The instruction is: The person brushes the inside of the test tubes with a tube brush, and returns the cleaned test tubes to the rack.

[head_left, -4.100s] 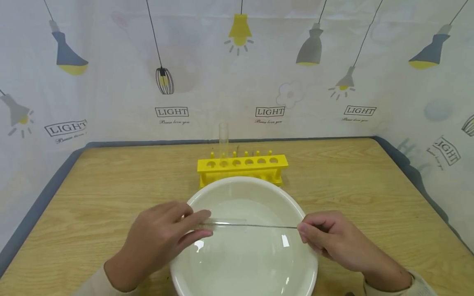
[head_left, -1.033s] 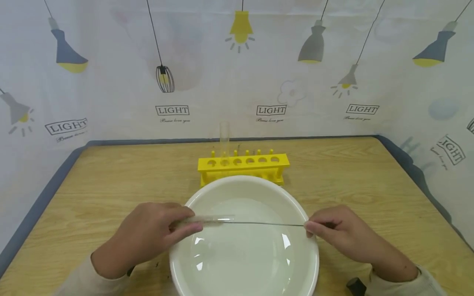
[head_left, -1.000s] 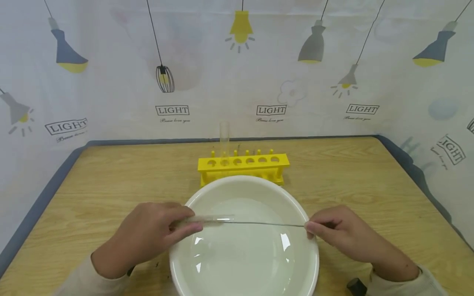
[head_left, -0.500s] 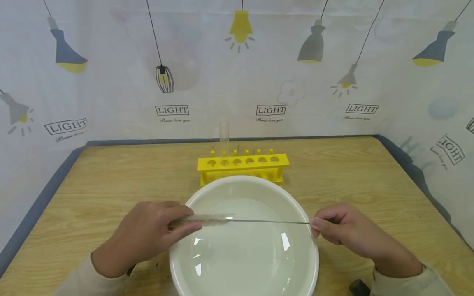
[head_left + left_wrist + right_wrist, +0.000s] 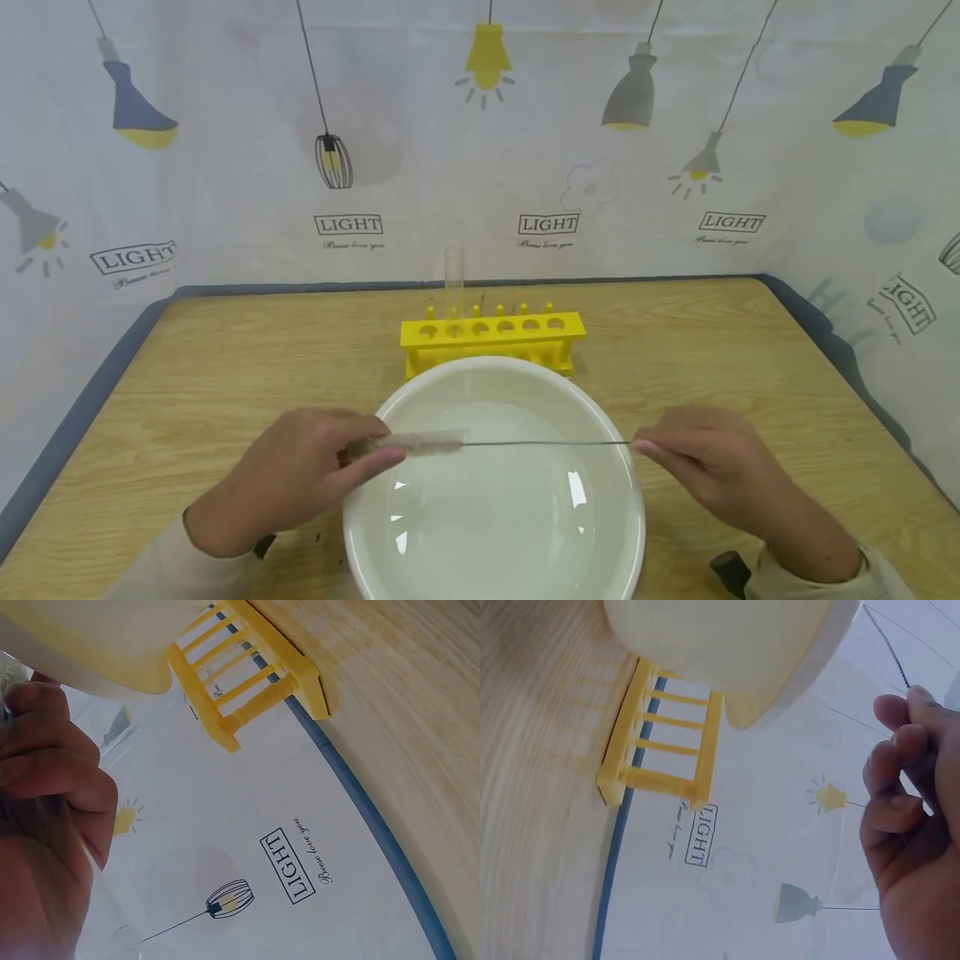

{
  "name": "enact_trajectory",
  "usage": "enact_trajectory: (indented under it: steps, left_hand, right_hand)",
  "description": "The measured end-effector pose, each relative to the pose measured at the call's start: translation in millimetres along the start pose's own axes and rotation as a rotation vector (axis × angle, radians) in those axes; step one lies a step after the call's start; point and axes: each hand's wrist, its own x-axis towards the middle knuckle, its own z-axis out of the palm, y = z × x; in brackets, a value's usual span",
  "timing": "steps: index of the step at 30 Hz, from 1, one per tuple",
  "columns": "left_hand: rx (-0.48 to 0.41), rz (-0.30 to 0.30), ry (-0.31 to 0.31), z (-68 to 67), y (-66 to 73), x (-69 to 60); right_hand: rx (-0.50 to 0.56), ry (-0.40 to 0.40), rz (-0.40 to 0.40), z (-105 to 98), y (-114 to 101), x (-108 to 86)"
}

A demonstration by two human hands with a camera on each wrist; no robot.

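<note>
Above the basin, my left hand (image 5: 292,475) holds a clear test tube (image 5: 126,939) lying roughly level, its mouth to the right. The bristles of a test tube brush (image 5: 427,442) show at the mouth end; I cannot tell exactly how far they lie inside. From them the thin wire handle (image 5: 547,443) runs straight right to my right hand (image 5: 723,467), which pinches its end between thumb and forefinger. In the right wrist view, twisted wire (image 5: 889,649) meets these fingertips. Left fingers curl round the tube in the left wrist view, where its rounded end shows below the hand.
A white basin (image 5: 633,500) with shiny reflections in it stands at the table's near middle. Right behind it is a yellow test tube rack (image 5: 491,332), with one clear tube (image 5: 453,279) upright in it. A dark object (image 5: 729,573) is by the right sleeve. Printed cloth surrounds the table.
My right hand has moved rightward with the brush wire, and its back has turned upward. The bristles have come into view at the tube's mouth. Over the longer span, my left hand shifted slightly left.
</note>
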Motion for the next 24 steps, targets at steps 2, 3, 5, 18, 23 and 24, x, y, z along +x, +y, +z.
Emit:
enact_trajectory:
  steps: [2, 3, 5, 18, 23, 24]
  left_hand:
    - [-0.017, -0.012, -0.016, 0.4, 0.3, 0.3]
    - [-0.025, -0.018, -0.025, 0.5, 0.3, 0.4]
    - [-0.031, -0.038, -0.043, 0.5, 0.4, 0.5]
    - [-0.175, -0.134, -0.186, -5.5, 3.1, 0.4]
    - [-0.179, -0.186, -0.247, -9.1, 4.9, 0.9]
    - [-0.175, -0.194, -0.256, -9.5, 5.0, 0.9]
  right_hand:
    - [-0.097, 0.058, -0.077, 0, -1, 3.6]
    - [-0.151, 0.084, -0.115, 0, -1, 5.8]
    - [-0.246, 0.133, -0.193, 0, -3, 10.1]
    - [-0.319, 0.277, -0.308, 5, -6, 15.3]
    - [-0.268, 0.292, -0.333, 11, -5, 14.2]
    - [-0.264, 0.289, -0.332, 12, -5, 14.1]
